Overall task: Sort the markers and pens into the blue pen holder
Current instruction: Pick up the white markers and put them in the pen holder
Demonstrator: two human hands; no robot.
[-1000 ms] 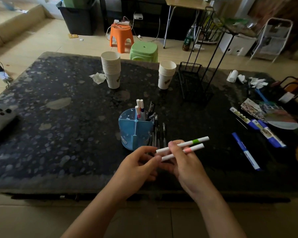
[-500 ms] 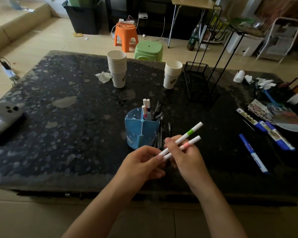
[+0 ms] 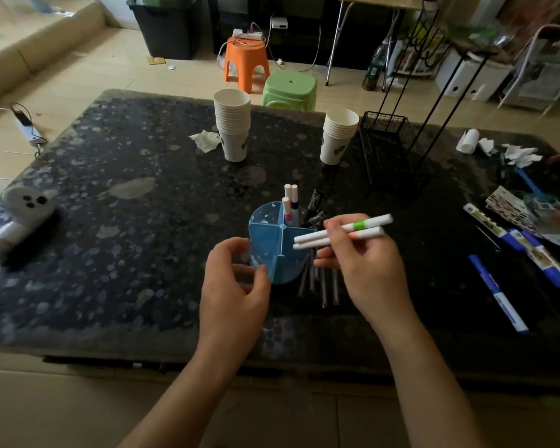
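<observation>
The blue pen holder (image 3: 265, 236), split into compartments, stands mid-table with three white markers (image 3: 290, 205) upright in its far compartment. My right hand (image 3: 364, 266) grips two white markers (image 3: 346, 231), one with a green band and one with a pink band, held level with their ends over the holder's right rim. My left hand (image 3: 233, 286) curls around the holder's near left wall, fingers apart, touching or nearly touching it. Several dark pens (image 3: 320, 282) lie on the table right of the holder, partly hidden by my right hand.
Two stacks of paper cups (image 3: 232, 124) (image 3: 338, 134) stand behind the holder, with a black wire rack (image 3: 392, 150) to their right. Blue-and-white markers (image 3: 498, 294) and papers lie at the right. A white device (image 3: 17, 215) rests at the left edge of the dark table (image 3: 110, 237).
My left hand has let go of the two markers and moved to the holder's near left side. My right hand has carried both markers up over the holder's rim.
</observation>
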